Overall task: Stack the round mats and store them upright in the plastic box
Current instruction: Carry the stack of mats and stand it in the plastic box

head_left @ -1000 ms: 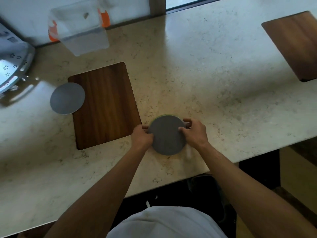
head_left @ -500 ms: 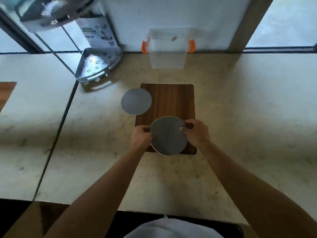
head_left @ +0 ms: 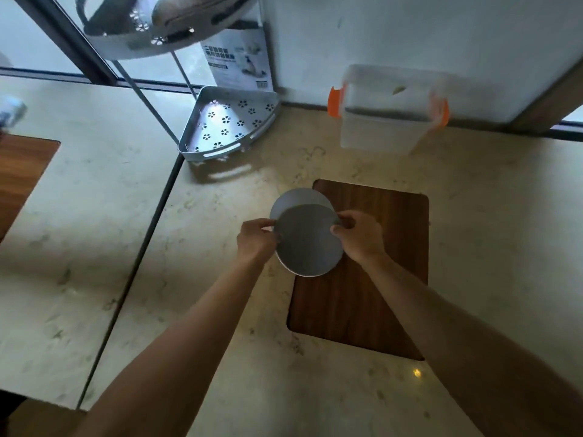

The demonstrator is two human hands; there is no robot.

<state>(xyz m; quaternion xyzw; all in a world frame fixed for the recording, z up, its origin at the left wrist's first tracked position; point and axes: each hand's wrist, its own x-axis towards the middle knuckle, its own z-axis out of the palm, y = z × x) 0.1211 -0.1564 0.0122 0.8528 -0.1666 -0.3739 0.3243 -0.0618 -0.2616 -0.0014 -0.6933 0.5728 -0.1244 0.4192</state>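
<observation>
I hold a stack of grey round mats (head_left: 307,241) between both hands, above the left edge of a wooden board (head_left: 378,247). My left hand (head_left: 257,239) pinches its left rim and my right hand (head_left: 359,233) pinches its right rim. Another grey round mat (head_left: 295,198) lies flat on the counter just beyond, its near part hidden by the held stack. The clear plastic box (head_left: 386,121) with orange side clips stands at the back of the counter against the wall, well beyond my hands.
A white perforated corner rack (head_left: 227,124) stands at the back left, with an upper shelf (head_left: 151,29) overhead. A mirror-like panel runs down the left, meeting the marble counter (head_left: 489,231) along a dark seam (head_left: 138,266). A printed carton (head_left: 236,58) leans behind the rack.
Both hands carried the held mats left and away, from the board's near part to over the lone mat by its left edge. The camera view swung as well.
</observation>
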